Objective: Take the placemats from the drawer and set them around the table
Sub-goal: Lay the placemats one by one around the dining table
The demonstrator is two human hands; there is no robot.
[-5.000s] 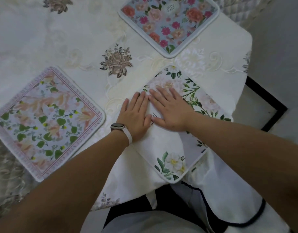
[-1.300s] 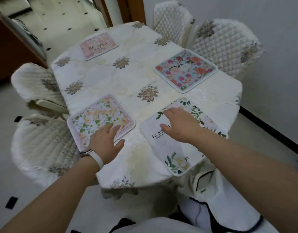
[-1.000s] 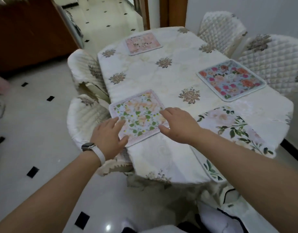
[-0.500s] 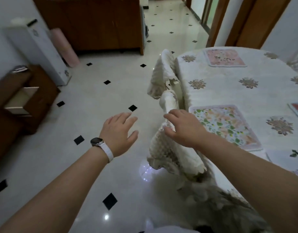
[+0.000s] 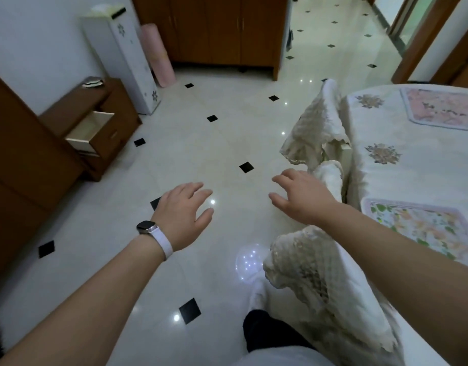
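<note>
My left hand (image 5: 184, 212), with a white-strapped watch on the wrist, hovers empty over the floor with fingers spread. My right hand (image 5: 301, 196) is also empty and spread, in the air beside a covered chair. Two placemats show on the table (image 5: 412, 165) at the right: a green-leaf floral placemat (image 5: 423, 225) near me and a pink placemat (image 5: 441, 109) at the far end. The open drawer (image 5: 89, 129) of a low wooden cabinet stands at the left; its inside looks bare.
Two chairs with quilted cream covers (image 5: 314, 133) (image 5: 330, 281) stand along the table's left side. A white slim cabinet (image 5: 122, 56), a pink roll (image 5: 157, 56) and a wooden sideboard (image 5: 222, 27) line the far wall. Shiny tiled floor (image 5: 201, 143) lies between me and the drawer.
Both hands have lifted off the placemats on the table. My view has swung left from the table toward the floor and the open drawer.
</note>
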